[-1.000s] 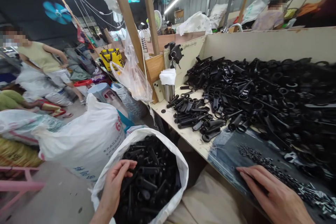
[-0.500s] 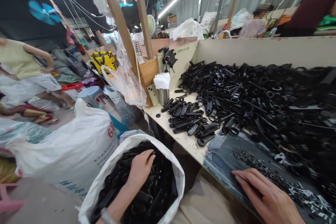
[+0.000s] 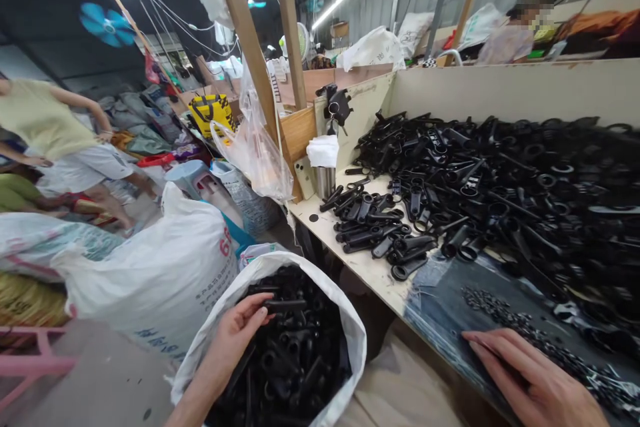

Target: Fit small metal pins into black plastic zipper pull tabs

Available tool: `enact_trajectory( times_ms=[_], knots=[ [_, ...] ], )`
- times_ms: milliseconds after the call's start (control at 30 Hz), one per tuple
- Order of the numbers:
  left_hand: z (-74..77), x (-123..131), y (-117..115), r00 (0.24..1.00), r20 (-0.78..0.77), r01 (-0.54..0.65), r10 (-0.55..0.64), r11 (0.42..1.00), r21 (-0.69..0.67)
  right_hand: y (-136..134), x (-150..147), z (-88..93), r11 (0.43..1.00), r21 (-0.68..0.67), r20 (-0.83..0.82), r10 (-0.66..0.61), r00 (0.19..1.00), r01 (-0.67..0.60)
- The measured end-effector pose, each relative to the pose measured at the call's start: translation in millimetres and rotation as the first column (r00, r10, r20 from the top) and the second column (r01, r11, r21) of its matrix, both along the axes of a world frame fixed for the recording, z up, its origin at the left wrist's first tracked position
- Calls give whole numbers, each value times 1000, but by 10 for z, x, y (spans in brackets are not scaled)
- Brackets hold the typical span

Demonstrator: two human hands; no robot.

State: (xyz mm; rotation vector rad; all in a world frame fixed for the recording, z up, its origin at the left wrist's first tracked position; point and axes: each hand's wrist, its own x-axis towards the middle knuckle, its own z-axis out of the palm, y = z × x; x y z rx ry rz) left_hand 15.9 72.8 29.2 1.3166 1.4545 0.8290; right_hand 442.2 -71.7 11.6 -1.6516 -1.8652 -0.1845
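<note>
At the lower middle, my left hand [image 3: 235,337] reaches over an open white woven sack [image 3: 353,320] filled with black plastic parts [image 3: 295,367]. Its thumb and forefinger pinch the end of one long black plastic part [image 3: 286,305] just inside the sack. On the right, my right hand [image 3: 537,373] lies low over the dark work mat [image 3: 435,300], thumb and fingertips pressed together; whatever they may hold is too small to make out. Beside that hand runs a strip of small dark metal pieces [image 3: 500,310], with shiny pins towards the lower right.
A large heap of black plastic parts [image 3: 480,173] covers the bench against its back board [image 3: 500,87]. A metal cup [image 3: 326,180] and a phone [image 3: 304,177] stand at the bench corner. Full white sacks [image 3: 150,267] crowd the left; a person [image 3: 55,120] stands beyond.
My left hand has drawn back towards the sack's left side, and a long black part now shows at its fingertips. My right hand stays at the mat. The view has shifted slightly left.
</note>
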Motion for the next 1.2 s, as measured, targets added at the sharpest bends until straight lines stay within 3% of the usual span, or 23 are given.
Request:
enact_trajectory(
  times_ms=[233, 367, 500, 733, 833, 967, 1100, 1200],
  knots=[
    [-9, -112, -152, 979, -151, 155, -137, 982, 112, -28, 7, -128, 996, -64, -123, -62, 991, 54],
    [-20, -151, -139, 913, -337, 308, -228, 928, 207, -19, 5, -157, 997, -61, -149, -52, 987, 43],
    [-136, -25, 162, 841, -507, 364, -191, 892, 268, -6, -18, -104, 999, -20, -134, -40, 990, 38],
    [-498, 617, 774, 705, -682, 384, -196, 914, 134, -16, -25, -106, 998, -34, -146, -64, 987, 59],
    [-505, 730, 837, 727, -653, 364, -212, 925, 105, -22, -15, -135, 997, -37, -166, -79, 983, 74],
    [-334, 516, 797, 831, -522, 303, -192, 943, 135, -28, 5, -170, 998, -30, -177, -67, 982, 62],
    [-87, 174, 633, 963, -269, 78, -27, 981, 180, -28, 23, -187, 999, 17, -163, -33, 986, 37],
    [78, 44, 438, 990, -101, -86, 103, 983, 160, -25, 35, -192, 997, 81, -133, 17, 991, -6]
  ],
)
